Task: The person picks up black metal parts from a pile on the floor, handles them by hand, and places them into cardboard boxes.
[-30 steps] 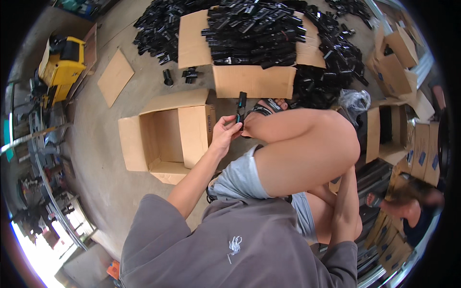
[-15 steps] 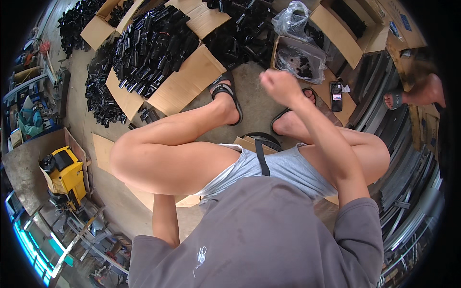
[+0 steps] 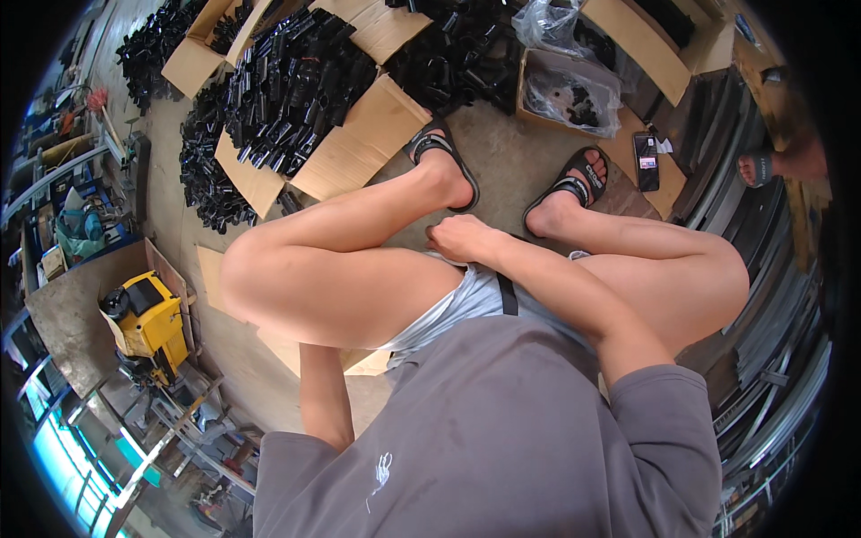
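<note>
My right hand (image 3: 462, 238) is closed, fingers curled in and pointing left, just above my lap between my knees. Whatever it may hold is hidden behind the fingers. Only the forearm (image 3: 325, 394) of my left arm shows; it runs down under my left thigh, which covers the hand. Beyond my feet, an open cardboard box (image 3: 354, 143) is heaped with black glossy metal-looking pieces (image 3: 287, 85). A smaller carton (image 3: 538, 76) lined with clear plastic holds some small black parts.
A phone (image 3: 646, 161) lies on cardboard beside my right sandal. More black pieces (image 3: 453, 58) are piled at the back. Long metal profiles (image 3: 771, 305) line the right side, near another person's foot (image 3: 776, 168). At left stands a yellow machine (image 3: 154, 314).
My right hand has come back from near the plastic-lined carton, down and left to above my lap. The view has shifted slightly. My left forearm stays under the thigh.
</note>
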{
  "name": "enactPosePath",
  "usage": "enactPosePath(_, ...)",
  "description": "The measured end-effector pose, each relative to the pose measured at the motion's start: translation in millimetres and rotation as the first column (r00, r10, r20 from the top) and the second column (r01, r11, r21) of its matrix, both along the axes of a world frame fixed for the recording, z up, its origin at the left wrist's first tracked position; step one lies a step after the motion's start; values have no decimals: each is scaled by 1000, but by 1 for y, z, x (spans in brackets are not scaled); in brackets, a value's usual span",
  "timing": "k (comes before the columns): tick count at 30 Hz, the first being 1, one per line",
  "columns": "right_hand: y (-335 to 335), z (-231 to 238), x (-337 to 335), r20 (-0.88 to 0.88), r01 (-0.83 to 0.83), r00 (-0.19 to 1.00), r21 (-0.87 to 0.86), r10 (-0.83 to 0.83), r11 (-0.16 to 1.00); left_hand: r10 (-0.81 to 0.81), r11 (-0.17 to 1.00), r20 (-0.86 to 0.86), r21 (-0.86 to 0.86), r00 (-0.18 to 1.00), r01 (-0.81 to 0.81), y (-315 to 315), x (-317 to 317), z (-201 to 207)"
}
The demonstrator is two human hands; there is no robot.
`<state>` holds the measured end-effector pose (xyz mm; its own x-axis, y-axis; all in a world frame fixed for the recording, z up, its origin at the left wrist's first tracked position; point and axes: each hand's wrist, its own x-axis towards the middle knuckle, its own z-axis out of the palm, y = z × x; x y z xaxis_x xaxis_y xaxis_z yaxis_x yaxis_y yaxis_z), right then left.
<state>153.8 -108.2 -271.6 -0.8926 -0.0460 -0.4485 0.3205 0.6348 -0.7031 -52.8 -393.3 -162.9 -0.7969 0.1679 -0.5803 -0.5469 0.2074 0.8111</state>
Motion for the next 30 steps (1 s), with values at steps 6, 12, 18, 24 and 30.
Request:
enactPosePath(6,-6,5,-6,-90,88,991,-64,-94,994,-38,979,104,203,994,16,34,-13,-5)
enactPosePath(12,2,9,11,-136,201,969,-55,-207,978,-54,965,174,262,983,7,58,-11,-15)
enactPosePath(18,5,10,17,-265,276,927,1,-266,961,-45,968,181,250,982,-1,59,-6,-14)
enactPosePath(24,17,35,14,-298,329,898,-35,-324,944,-54,954,190,301,980,-6,52,-20,-17)
enactPosePath(30,50,105,17,-291,525,767,-229,-573,820,-11,914,147,402,989,-49,38,-45,-11)
